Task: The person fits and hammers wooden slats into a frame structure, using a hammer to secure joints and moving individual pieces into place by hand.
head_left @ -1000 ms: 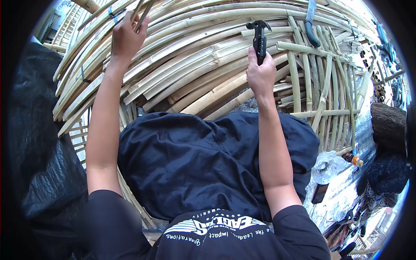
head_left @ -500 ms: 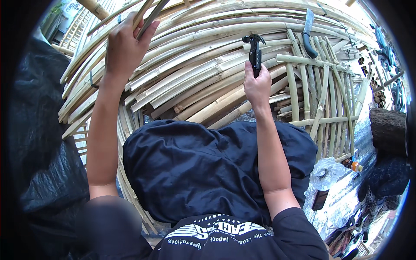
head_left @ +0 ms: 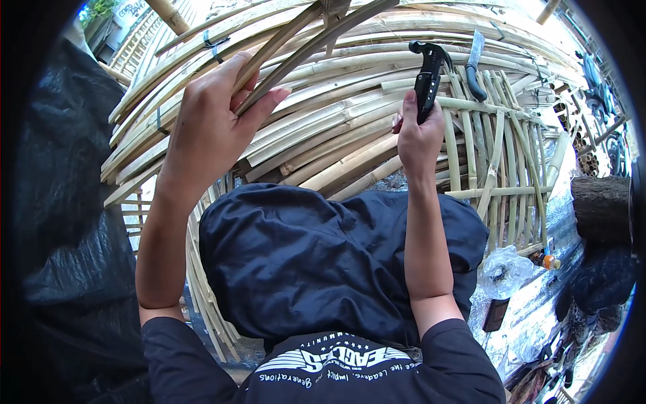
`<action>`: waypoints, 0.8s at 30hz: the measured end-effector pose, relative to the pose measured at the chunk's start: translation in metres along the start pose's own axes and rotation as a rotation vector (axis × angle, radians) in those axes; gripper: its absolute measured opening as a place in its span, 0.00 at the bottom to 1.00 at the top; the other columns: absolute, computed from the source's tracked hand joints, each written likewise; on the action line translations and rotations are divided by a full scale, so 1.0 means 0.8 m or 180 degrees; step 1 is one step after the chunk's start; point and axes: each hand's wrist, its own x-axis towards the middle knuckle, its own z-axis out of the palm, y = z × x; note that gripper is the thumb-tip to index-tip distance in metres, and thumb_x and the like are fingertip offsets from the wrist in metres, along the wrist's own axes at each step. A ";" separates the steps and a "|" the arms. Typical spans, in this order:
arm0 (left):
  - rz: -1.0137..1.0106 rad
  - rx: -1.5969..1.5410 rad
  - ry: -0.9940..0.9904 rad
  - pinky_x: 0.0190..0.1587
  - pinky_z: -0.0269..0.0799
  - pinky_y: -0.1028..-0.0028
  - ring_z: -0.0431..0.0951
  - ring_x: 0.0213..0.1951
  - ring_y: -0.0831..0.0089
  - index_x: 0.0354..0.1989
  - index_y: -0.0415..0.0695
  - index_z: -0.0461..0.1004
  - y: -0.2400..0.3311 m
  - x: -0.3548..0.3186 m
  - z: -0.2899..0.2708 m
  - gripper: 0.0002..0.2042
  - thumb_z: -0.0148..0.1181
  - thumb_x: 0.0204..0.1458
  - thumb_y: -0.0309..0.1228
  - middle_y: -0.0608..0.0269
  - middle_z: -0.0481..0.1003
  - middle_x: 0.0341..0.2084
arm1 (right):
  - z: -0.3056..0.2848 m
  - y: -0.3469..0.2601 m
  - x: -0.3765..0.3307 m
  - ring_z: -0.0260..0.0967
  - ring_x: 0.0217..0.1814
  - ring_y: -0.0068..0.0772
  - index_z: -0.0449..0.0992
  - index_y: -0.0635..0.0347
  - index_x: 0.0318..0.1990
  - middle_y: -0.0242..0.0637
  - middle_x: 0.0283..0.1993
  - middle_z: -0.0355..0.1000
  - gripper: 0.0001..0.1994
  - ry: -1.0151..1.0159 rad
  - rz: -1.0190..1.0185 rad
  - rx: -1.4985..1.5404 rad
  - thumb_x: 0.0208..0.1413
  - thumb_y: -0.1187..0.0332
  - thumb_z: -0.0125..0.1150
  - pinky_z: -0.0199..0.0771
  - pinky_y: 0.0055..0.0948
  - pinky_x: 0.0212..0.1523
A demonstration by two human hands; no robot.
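above split-bamboo stack (head_left: pixel 336 131): left hand (head_left: pixel 217 111), fingers pinched round two bamboo strips (head_left: pixel 316 44), long axes slanting up-right from fingertips; right hand (head_left: pixel 422 131), fingers wrapped round claw hammer (head_left: pixel 428 77), near-upright, apart from strips.

Toward the right edge of the silvery floor (head_left: pixel 531 303) lie a crumpled clear plastic bag (head_left: pixel 503 271), a small, partly orange bottle (head_left: pixel 550 262) near it, and a dark rectangular object (head_left: pixel 496 315) just beside the bag.

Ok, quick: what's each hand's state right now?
Left hand: closed, holding slender bamboo strips.
Right hand: closed, holding a black claw hammer by its handle.
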 end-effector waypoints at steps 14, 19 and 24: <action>-0.0077 -0.0418 -0.0415 0.26 0.70 0.70 0.75 0.20 0.68 0.40 0.36 0.74 0.093 -0.061 -0.049 0.17 0.71 0.55 0.37 0.58 0.72 0.19 | -0.001 -0.084 -0.046 0.76 0.51 0.30 0.74 0.67 0.44 0.40 0.45 0.79 0.11 0.0574 -0.1739 0.0191 0.68 0.65 0.59 0.70 0.28 0.56; 0.0016 -0.0321 -0.0636 0.27 0.73 0.61 0.78 0.24 0.55 0.42 0.39 0.72 0.127 -0.089 -0.019 0.17 0.73 0.50 0.32 0.55 0.72 0.27 | 0.019 -0.064 -0.057 0.78 0.35 0.39 0.63 0.60 0.45 0.43 0.32 0.76 0.18 0.0231 -0.1505 0.1222 0.71 0.52 0.50 0.79 0.49 0.51; 0.0291 0.0124 -0.0525 0.22 0.72 0.69 0.78 0.22 0.67 0.39 0.45 0.73 0.135 -0.110 -0.006 0.15 0.72 0.45 0.30 0.62 0.71 0.29 | 0.026 -0.063 -0.068 0.68 0.21 0.30 0.67 0.53 0.42 0.33 0.21 0.68 0.20 0.0269 -0.1153 0.1942 0.69 0.44 0.49 0.77 0.37 0.33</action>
